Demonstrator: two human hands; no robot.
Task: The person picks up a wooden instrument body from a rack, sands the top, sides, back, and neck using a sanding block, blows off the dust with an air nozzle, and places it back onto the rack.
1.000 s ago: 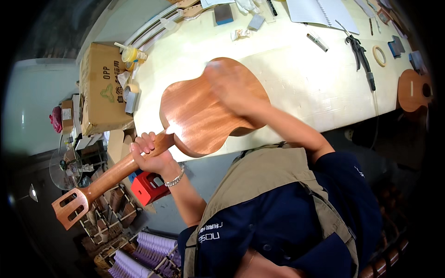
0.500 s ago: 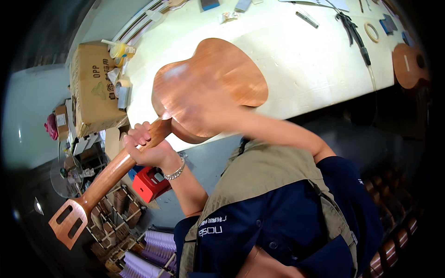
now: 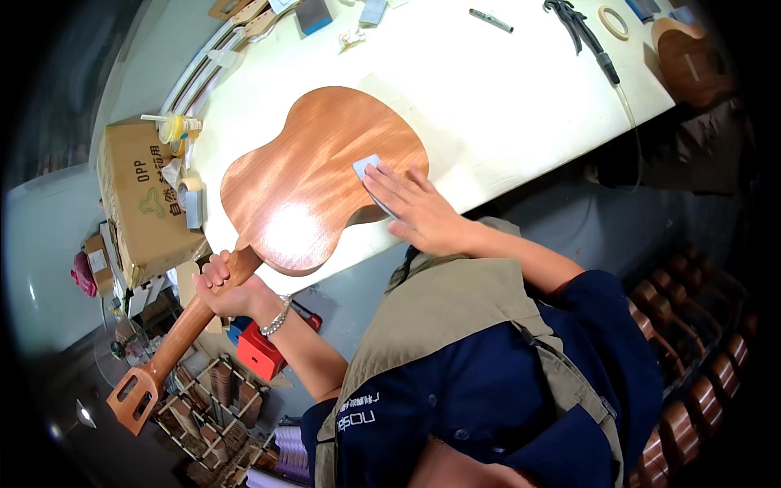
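A wooden guitar body (image 3: 309, 146) lies back-up on the pale worktable (image 3: 504, 114). My left hand (image 3: 232, 289) grips its neck near the heel, fingers wrapped round it; the slotted headstock (image 3: 137, 392) sticks out past the table edge at lower left. My right hand (image 3: 423, 207) lies on a light grey pad (image 3: 364, 169), pressing it against the back near the waist on the right, fingers long and close together over it.
A cardboard box (image 3: 134, 203) stands left. Blocks (image 3: 313, 18), a pen (image 3: 490, 20), tape (image 3: 613, 23) and a black air gun (image 3: 582, 37) lie on the table. Another guitar body (image 3: 687, 69) is at right. Below are a red toolbox (image 3: 259, 354) and racks (image 3: 211, 411).
My right hand with the pad has swept from the upper bout down across the back, then moved to its right side. The guitar and my left hand appear shifted left in view.
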